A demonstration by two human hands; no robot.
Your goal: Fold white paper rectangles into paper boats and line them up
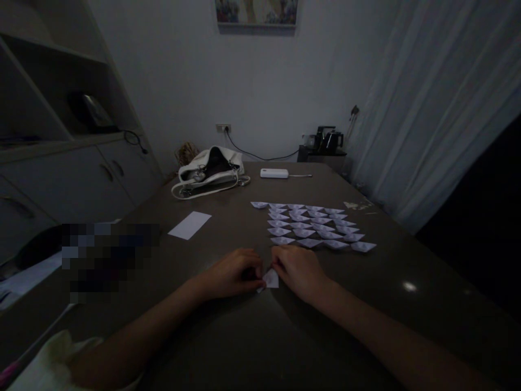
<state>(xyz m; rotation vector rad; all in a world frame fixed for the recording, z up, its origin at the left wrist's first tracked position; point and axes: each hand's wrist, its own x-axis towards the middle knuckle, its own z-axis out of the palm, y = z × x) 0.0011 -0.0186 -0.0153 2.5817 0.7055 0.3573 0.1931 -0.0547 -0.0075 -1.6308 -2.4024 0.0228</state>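
Note:
Between my two hands is a small piece of folded white paper (pixel 272 279), low over the brown table (pixel 228 342). My left hand (pixel 238 273) pinches its left edge between thumb and fingers. On the other side my right hand (pixel 299 270) has its fingers closed on the paper's upper right part. Just beyond my right hand stand several rows of folded paper boats (pixel 303 233). A flat white sheet of paper (pixel 190 225) lies to the left, apart from both hands.
A white handbag (pixel 211 172) rests at the table's far left, and a white power bank (pixel 274 173) with a short cable lies to its right. Papers (pixel 36 271) are at the left edge, partly blurred out. A black kettle (pixel 331 141) stands beyond the table.

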